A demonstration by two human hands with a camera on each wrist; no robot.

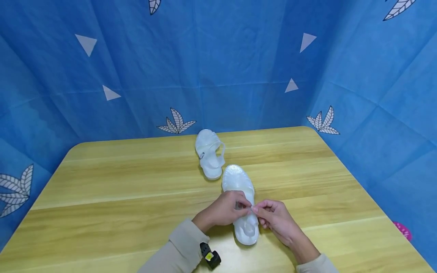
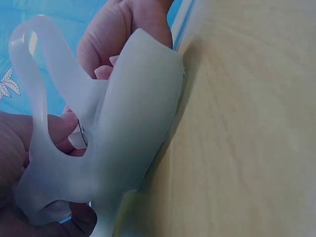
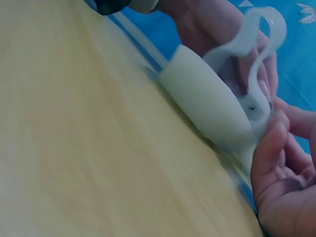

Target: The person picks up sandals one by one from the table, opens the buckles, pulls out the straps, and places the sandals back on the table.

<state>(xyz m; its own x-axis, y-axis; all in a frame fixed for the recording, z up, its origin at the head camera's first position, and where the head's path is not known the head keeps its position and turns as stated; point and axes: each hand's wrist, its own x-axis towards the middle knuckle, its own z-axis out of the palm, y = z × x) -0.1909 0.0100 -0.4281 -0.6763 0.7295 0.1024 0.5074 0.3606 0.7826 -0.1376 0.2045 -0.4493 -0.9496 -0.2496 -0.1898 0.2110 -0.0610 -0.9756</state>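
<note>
A pale sandal (image 1: 238,181) is shown on the counter (image 1: 119,189), its strap (image 2: 61,69) pinched near three o'clock by the left grip (image 1: 225,208) and right grip (image 1: 278,219) (a second sandal (image 1: 210,160) is seen beyond, at eleven o'clock).

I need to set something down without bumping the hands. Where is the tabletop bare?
The table is bare left of both sandals, out to its left edge, and right of the near sandal and right hand. The middle is crowded: both hands pinch at the near sandal, the left hand across it, the far sandal just beyond.
</note>
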